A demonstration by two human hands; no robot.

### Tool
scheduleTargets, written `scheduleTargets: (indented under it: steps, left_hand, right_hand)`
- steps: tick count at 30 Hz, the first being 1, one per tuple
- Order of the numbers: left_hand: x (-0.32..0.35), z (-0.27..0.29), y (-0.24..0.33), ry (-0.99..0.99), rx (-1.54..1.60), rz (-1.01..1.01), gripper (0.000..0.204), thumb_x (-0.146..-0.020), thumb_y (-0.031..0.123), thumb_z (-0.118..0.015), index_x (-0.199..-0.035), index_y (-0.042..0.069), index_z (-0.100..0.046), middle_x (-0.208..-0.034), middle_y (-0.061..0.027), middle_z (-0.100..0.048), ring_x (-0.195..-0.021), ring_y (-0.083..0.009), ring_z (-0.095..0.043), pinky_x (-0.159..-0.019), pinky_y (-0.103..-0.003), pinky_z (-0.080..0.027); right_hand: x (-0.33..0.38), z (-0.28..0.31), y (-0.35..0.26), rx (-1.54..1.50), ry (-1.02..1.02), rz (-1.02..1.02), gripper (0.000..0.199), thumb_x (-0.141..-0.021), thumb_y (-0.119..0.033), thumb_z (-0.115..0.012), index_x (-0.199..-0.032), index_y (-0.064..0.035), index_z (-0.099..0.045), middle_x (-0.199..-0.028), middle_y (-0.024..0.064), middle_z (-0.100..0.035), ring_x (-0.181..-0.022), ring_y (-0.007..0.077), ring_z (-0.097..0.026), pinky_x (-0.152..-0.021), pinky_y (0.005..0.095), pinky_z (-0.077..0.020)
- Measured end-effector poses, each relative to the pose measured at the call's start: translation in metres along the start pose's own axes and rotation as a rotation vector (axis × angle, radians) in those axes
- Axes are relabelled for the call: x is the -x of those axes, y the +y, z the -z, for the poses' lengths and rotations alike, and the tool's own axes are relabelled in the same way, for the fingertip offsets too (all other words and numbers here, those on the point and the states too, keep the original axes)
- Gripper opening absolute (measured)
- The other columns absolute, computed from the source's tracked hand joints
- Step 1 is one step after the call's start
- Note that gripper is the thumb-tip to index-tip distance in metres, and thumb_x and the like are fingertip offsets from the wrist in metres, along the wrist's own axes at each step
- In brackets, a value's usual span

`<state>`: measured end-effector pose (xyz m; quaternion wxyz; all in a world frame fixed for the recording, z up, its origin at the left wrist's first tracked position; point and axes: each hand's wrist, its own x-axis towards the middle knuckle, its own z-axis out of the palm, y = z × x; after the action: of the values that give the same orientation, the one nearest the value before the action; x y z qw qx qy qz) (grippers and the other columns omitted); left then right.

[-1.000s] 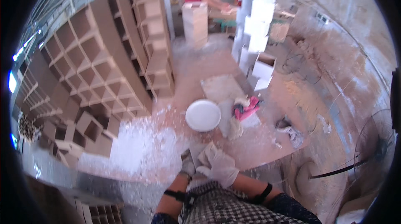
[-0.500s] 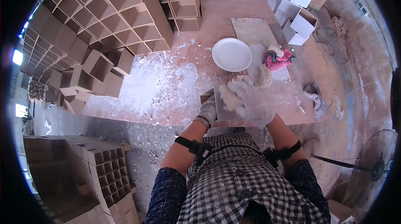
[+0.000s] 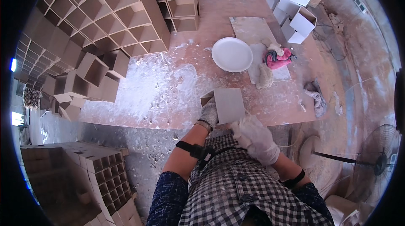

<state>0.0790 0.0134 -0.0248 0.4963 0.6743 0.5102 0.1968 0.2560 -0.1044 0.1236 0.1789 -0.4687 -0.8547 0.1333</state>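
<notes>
A flat grey square slab (image 3: pixel 229 104) stands at the near edge of the dusty workbench (image 3: pixel 168 95). My left hand (image 3: pixel 209 113), in a worn glove, grips its left edge. My right hand (image 3: pixel 254 137), in a white glove, presses at the slab's lower right corner. Both forearms come up from below, each with a black strap. Beyond the slab lies a round white plate (image 3: pixel 232 54).
Brown grid-cell blocks (image 3: pixel 97 28) fill the bench's left and far side, with more stacked (image 3: pixel 105 175) at lower left. A pink cloth (image 3: pixel 278 57) and rags lie beside the plate. White boxes (image 3: pixel 295 11) stand at the far right. A fan (image 3: pixel 375 158) is at the right.
The view has tipped downward and nearer to the bench. The slab has turned so its flat face now shows, with my right hand lower at its near corner.
</notes>
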Motion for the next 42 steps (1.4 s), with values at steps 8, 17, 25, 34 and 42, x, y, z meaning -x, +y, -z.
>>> scheduleTargets:
  steps: [8,17,25,34,42]
  left_hand:
    - [-0.012,-0.013,0.014,-0.036,1.147,0.491,0.041,-0.098,0.032,-0.045,-0.129,0.007,-0.052,-0.128,-0.0125,-0.057,-0.116,-0.0249,-0.055,-0.094,-0.033,-0.046]
    - [0.011,0.015,0.046,-0.140,-0.096,0.114,0.048,-0.093,0.034,-0.053,-0.133,0.009,-0.049,-0.133,-0.0137,-0.053,-0.122,-0.0280,-0.050,-0.099,-0.036,-0.043]
    - [-0.002,0.003,0.036,-0.067,-0.019,-0.039,0.049,-0.089,0.033,-0.057,-0.130,0.007,-0.051,-0.130,-0.0164,-0.053,-0.121,-0.0304,-0.050,-0.101,-0.037,-0.041]
    - [0.011,0.013,0.043,-0.078,-0.326,-0.002,0.049,-0.091,0.040,-0.052,-0.131,0.011,-0.050,-0.132,-0.0150,-0.053,-0.121,-0.0320,-0.051,-0.098,-0.041,-0.043]
    - [0.010,0.024,0.046,-0.363,-0.404,0.078,0.053,-0.094,0.041,-0.050,-0.138,0.013,-0.042,-0.134,-0.0125,-0.052,-0.119,-0.0295,-0.053,-0.097,-0.038,-0.044]
  right_hand:
    - [-0.069,-0.013,0.058,0.329,0.301,0.068,0.044,-0.077,-0.007,-0.065,-0.119,0.0013,-0.057,-0.110,0.0178,-0.059,-0.106,0.0373,-0.056,-0.092,0.0427,-0.0467]
    - [0.015,0.002,-0.007,-0.280,0.135,-0.137,0.040,-0.078,-0.008,-0.065,-0.117,0.0010,-0.056,-0.105,0.0186,-0.059,-0.103,0.0355,-0.058,-0.086,0.0422,-0.0485]
    - [-0.084,-0.028,0.009,0.179,0.199,-0.201,0.048,-0.074,-0.009,-0.060,-0.119,0.0041,-0.050,-0.114,0.0203,-0.052,-0.110,0.0363,-0.051,-0.099,0.0414,-0.0394]
    - [0.007,0.018,-0.023,-0.968,0.255,-0.647,0.040,-0.075,-0.003,-0.070,-0.112,0.0006,-0.058,-0.106,0.0161,-0.064,-0.098,0.0350,-0.062,-0.084,0.0390,-0.0519]
    - [-0.011,0.001,0.011,-0.197,0.404,-0.233,0.039,-0.080,-0.005,-0.066,-0.118,0.0017,-0.056,-0.103,0.0169,-0.061,-0.099,0.0344,-0.060,-0.083,0.0403,-0.0506]
